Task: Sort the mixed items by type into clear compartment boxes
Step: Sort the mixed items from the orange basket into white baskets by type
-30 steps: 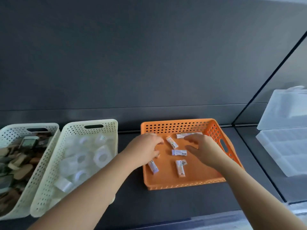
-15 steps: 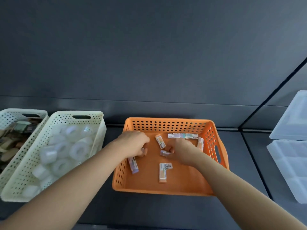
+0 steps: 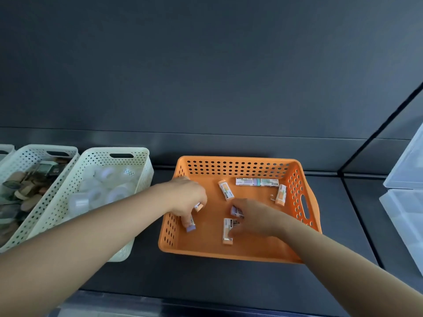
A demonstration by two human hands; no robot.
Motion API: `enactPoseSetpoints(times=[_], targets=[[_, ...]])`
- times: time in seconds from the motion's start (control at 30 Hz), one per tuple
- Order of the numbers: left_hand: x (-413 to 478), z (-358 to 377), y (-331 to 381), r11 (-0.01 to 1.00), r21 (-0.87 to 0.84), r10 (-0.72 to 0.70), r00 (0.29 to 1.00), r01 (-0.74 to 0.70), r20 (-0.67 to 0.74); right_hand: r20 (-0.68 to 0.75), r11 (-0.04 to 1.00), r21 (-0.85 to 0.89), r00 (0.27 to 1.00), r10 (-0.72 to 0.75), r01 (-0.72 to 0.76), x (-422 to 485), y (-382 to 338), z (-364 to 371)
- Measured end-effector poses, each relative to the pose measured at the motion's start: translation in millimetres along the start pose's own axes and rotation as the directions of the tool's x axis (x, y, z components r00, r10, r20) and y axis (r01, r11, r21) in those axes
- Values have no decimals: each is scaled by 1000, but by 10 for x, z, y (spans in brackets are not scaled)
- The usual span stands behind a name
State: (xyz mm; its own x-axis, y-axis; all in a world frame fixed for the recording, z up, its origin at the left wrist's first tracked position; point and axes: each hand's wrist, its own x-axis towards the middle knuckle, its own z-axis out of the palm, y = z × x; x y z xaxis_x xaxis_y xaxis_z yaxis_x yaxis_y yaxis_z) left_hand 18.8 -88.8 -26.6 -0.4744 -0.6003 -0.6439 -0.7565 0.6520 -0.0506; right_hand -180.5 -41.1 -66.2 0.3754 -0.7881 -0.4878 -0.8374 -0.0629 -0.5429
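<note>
in the orange basket [image 3: 297, 191], the left grip [image 3: 187, 197] pinches a purple eraser [image 3: 190, 226]; the right grip [image 3: 256, 219] holds a second purple eraser [image 3: 234, 210], fingertips [image 3: 238, 231] touching an orange eraser [image 3: 227, 239].

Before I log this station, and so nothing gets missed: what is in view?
orange basket: one, orange, table centre.
erasers: about eight, white sleeves with orange or purple ends, in the orange basket; some half hidden by hands.
cream baskets: two plus a sliver of a third, cream, left.
tape rolls: several, clear-white, nearer cream basket.
brown bits: many, brown, next cream basket; too blurred to name.
clear boxes: two, translucent, right edge.
table: one, dark grey.
left hand: grips erasers, basket's left.
right hand: pinches a purple-ended eraser, mid-basket.
</note>
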Motion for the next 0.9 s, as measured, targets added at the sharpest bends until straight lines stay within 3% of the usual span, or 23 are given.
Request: enactPoseSetpoints(times=[0.23, 0.37, 0.47, 0.57, 0.67, 0.8, 0.9], targets=[[27, 33, 51, 997, 74, -19, 1000, 21, -19, -10, 999, -38, 1000, 12, -13, 27, -35, 47], [14, 94, 36, 998, -56, -12, 988, 4, -152, -3, 999, 19, 999, -35, 35, -6, -38, 23], [-123, 138, 37, 957, -290, -70, 955, -18, -289, 3, 995, 78, 998, -59, 58, -7, -51, 7], [-411, 206, 31, 825, -563, -218, 888, -55, -405, -80, 974, 210, 995, -66, 81, -37, -194, -108], [-775, 363, -64, 615, -769, -381, 787, -176, -485, -229, 947, 268, 967, -115, 176, -57, -549, -187], [-1151, 660, -330, 480, -844, -595, 619, -237, -512, -374, 915, 270, 909, -186, 298, 28, -1147, -81], [-1410, 940, -642, 406, -882, -706, 532, -238, -468, -434, 887, 279, 872, -226, 369, 145, -1667, 96]])
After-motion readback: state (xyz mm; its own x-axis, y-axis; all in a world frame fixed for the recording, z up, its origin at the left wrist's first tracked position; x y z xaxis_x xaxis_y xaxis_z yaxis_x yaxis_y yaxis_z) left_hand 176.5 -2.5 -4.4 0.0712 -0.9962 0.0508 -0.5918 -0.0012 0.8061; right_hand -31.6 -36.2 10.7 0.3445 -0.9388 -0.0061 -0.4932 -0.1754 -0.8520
